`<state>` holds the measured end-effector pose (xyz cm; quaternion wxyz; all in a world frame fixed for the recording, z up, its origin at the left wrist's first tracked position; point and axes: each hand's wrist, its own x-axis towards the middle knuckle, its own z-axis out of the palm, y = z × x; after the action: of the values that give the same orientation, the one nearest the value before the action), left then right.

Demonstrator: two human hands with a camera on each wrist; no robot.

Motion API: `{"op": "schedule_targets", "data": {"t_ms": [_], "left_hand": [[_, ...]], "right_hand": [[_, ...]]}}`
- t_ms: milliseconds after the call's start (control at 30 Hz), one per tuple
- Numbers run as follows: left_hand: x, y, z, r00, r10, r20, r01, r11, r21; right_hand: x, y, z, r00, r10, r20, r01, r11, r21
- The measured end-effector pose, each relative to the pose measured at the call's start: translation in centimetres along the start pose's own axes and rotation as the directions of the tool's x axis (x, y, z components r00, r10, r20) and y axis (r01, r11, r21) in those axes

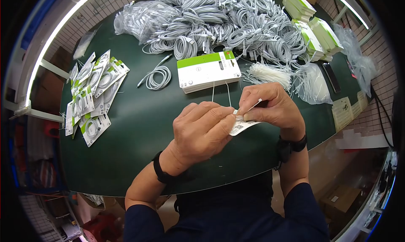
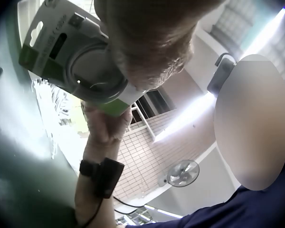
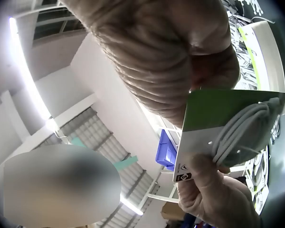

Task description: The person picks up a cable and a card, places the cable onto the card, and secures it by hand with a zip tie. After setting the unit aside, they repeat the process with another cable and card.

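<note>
Both hands meet over the near middle of the table, on one white-and-green cable card [image 1: 243,127] with its printed back turned up. My left hand [image 1: 203,128] grips the card's left side. At its top, my right hand [image 1: 272,108] pinches a thin white cable tie [image 1: 254,104] between thumb and fingers. Two thin white strands [image 1: 228,94] stick out beyond the fingertips towards the card stack. From below, the right wrist view shows a coiled white cable [image 3: 242,128] against the card's front. That same coil [image 2: 96,71] also appears in the left wrist view.
A stack of flat cards [image 1: 206,73] stands just beyond the hands. Finished-looking carded cables [image 1: 93,90] pile up at left, near a loose coiled cable [image 1: 158,77]. Behind lies a big heap of grey-white cables [image 1: 219,22]. White cable ties [image 1: 270,73] and more card stacks [image 1: 320,37] are at right.
</note>
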<state>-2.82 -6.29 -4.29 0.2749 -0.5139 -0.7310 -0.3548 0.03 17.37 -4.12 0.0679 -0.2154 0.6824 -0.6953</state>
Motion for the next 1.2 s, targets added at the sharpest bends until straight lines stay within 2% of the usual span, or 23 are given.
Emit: {"op": "schedule_targets", "data": {"t_ms": [67, 167, 200, 300, 367, 433, 467, 500, 567, 600, 633, 700, 800, 900, 1100, 1200], "left_hand": [[0.0, 0.1, 0.2, 1.000, -0.011, 0.005, 0.012, 0.995, -0.097], [-0.6, 0.7, 1.5, 0.969, -0.249, -0.010, 0.229, 0.906, -0.356], [-0.7, 1.2, 1.1, 0.932, -0.354, 0.085, 0.355, 0.831, -0.429], [-0.7, 1.5, 1.1, 0.877, -0.469, 0.105, 0.457, 0.748, -0.481], [-0.8, 1.1, 1.2, 0.852, -0.514, 0.098, 0.493, 0.725, -0.480], [-1.0, 0.3, 1.7, 0.799, -0.598, 0.066, 0.544, 0.671, -0.504], [-1.1, -0.1, 1.8, 0.766, -0.637, 0.080, 0.553, 0.591, -0.588], [-1.1, -0.6, 2.0, 0.734, -0.672, 0.098, 0.551, 0.505, -0.665], [-1.3, -1.6, 2.5, 0.669, -0.730, 0.141, 0.514, 0.317, -0.797], [-1.6, -2.2, 2.7, 0.656, -0.737, 0.161, 0.528, 0.296, -0.796], [-1.6, -2.5, 2.8, 0.650, -0.745, 0.151, 0.520, 0.292, -0.803], [-1.6, -2.9, 2.9, 0.639, -0.757, 0.136, 0.507, 0.282, -0.815], [-2.2, -3.5, 3.2, 0.637, -0.758, 0.138, 0.532, 0.304, -0.790], [-1.9, -3.3, 3.2, 0.604, -0.776, 0.181, 0.515, 0.207, -0.832], [-2.3, -3.6, 3.6, 0.626, -0.747, 0.221, 0.485, 0.151, -0.861], [-2.2, -3.3, 3.3, 0.653, -0.725, 0.220, 0.426, 0.111, -0.898]], "right_hand": [[0.1, 0.0, -0.3, 0.998, 0.023, 0.051, -0.027, 0.996, 0.089], [0.3, 0.4, -0.3, 0.996, 0.084, 0.026, -0.087, 0.983, 0.163], [0.3, 0.5, -0.2, 0.997, 0.079, 0.013, -0.080, 0.978, 0.192], [0.2, 1.7, 0.0, 0.994, 0.084, -0.073, -0.056, 0.945, 0.321], [0.3, 2.6, 0.1, 0.960, 0.090, -0.263, 0.001, 0.945, 0.328], [0.6, 2.7, 0.1, 0.882, 0.087, -0.463, 0.067, 0.950, 0.305], [0.5, 2.7, 0.0, 0.858, 0.027, -0.513, 0.135, 0.952, 0.275], [0.6, 2.8, 0.2, 0.843, -0.113, -0.525, 0.197, 0.975, 0.105], [0.5, 2.8, 0.7, 0.791, -0.389, -0.473, 0.312, 0.921, -0.234], [0.5, 3.1, 0.7, 0.787, -0.502, -0.358, 0.342, 0.838, -0.425], [0.7, 2.7, 1.2, 0.791, -0.561, -0.247, 0.339, 0.736, -0.586], [1.5, 1.7, 2.6, 0.793, -0.609, -0.006, 0.334, 0.444, -0.831], [2.0, 3.2, 4.0, 0.763, -0.645, 0.041, 0.278, 0.270, -0.922], [2.4, 3.5, 4.4, 0.724, -0.688, 0.060, 0.282, 0.216, -0.935], [2.5, 4.5, 4.0, 0.701, -0.712, 0.042, 0.300, 0.242, -0.923], [2.7, 4.5, 4.0, 0.651, -0.759, 0.017, 0.323, 0.257, -0.911]]}}
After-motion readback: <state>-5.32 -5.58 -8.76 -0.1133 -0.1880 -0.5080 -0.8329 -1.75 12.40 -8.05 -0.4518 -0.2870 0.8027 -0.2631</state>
